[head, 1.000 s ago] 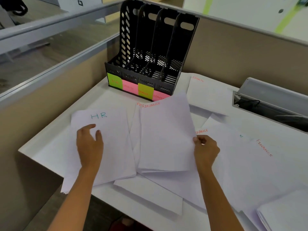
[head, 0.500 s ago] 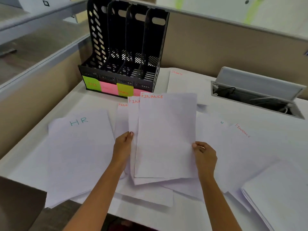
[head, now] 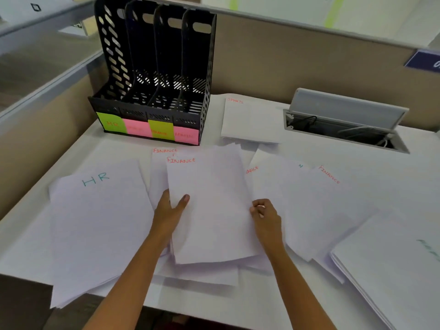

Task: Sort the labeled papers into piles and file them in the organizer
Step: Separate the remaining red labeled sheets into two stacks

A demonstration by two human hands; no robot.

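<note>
Sorting is underway: the left hand (head: 170, 211) pinches the top FINANCE sheet (head: 209, 206) mid-surface, over its pile; the right hand (head: 265, 216), fingers curled, steadies its edge. Next, squaring it up; the organizer (head: 152, 75) stands empty.

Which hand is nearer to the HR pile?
Left. The left hand grips the FINANCE sheet's left edge, right beside the HR pile. The right hand sits at that sheet's right edge, farther away.
</note>
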